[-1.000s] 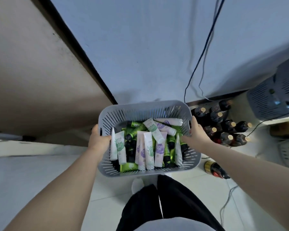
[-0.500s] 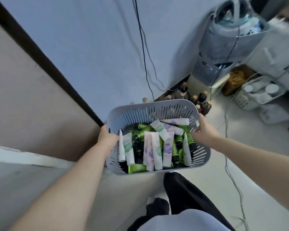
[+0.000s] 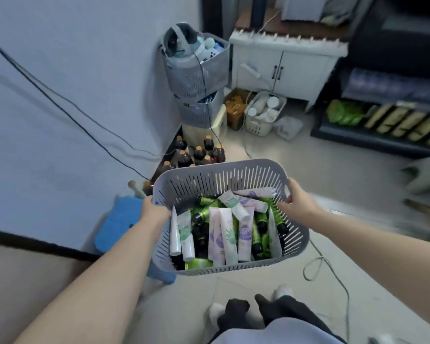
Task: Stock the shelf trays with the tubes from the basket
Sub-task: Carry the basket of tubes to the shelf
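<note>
Two grips share the load. The left hand (image 3: 154,211) curls its fingers over one short side of the grey slotted basket (image 3: 224,175), and the right hand (image 3: 297,203) wraps the opposite rim, fingers hooked inside. Between them the basket hangs clear of the floor. The tubes (image 3: 227,227), white, lilac and green with dark caps, lie heaped inside it, none yet taken out.

The step appears to be carrying the basket to the shelving. To do it well, hold both grips at matching height so the heap does not slide to one wall, and grip the solid rim rather than the thin slats. The dark shelf (image 3: 395,125) lies beyond and outward of the right-hand grip, probably the destination, though I cannot make out trays there. A loose cable (image 3: 313,266) loops on the floor below the right wrist, a tripping risk. Brown bottles (image 3: 196,152) stand past the basket's far wall, and a blue stool (image 3: 119,224) sits under the left forearm.

Both bare forearms reach forward and converge, wrists nearly straight, elbows wide.
</note>
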Demonstrator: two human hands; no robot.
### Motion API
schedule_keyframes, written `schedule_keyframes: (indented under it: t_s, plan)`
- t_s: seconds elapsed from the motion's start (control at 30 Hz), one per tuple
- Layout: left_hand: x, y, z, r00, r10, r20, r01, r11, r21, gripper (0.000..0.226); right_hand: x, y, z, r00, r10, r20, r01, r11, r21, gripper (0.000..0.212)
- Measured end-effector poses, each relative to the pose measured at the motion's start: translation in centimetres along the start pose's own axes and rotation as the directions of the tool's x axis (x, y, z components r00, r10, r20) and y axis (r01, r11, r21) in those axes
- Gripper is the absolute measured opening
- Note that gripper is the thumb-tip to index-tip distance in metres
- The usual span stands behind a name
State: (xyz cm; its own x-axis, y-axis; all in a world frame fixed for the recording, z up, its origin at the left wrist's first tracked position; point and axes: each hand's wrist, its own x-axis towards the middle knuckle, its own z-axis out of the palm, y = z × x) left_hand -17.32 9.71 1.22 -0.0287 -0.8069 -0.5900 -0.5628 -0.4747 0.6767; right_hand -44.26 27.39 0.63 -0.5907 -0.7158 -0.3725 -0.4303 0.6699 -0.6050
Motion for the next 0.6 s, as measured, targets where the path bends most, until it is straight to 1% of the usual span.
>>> schedule_keyframes:
  t_s: [0.03,0.1,0.23,0.37,0.5,0.6]
  plan:
    - [-0.1,0.8,1.5,1.000,0.012,0.015,-0.012,1.000,0.019,0.027,-0.3,1.3,-0.9,0.999,0.019,-0.029,-0.019,1.000,0.013,0.062]
    - [-0.4,2.5,4.7,0.998,0.038,0.051,-0.041,0.997,0.063,0.033,-0.6,4.1,-2.9,0.994,0.070,-0.085,-0.068,0.997,0.028,0.058]
    - [-1.4,5.5,11.5,0.987,0.080,0.141,-0.098,0.988,0.120,0.040,-1.3,10.0,-7.1,0.974,0.164,-0.157,-0.154,0.985,0.077,0.058]
    - [-3.6,8.6,18.9,0.966,0.145,0.215,-0.185,0.966,0.179,0.038,-2.0,15.9,-11.6,0.948,0.234,-0.215,-0.201,0.966,0.162,0.056]
    - [-6.0,12.0,26.5,0.941,0.177,0.289,-0.250,0.939,0.236,0.038,-2.9,21.2,-16.3,0.901,0.346,-0.262,-0.283,0.926,0.248,0.050]
    - [-8.3,14.8,32.1,0.911,0.226,0.346,-0.324,0.910,0.258,0.031,-3.8,24.8,-19.5,0.853,0.434,-0.290,-0.349,0.888,0.300,0.053]
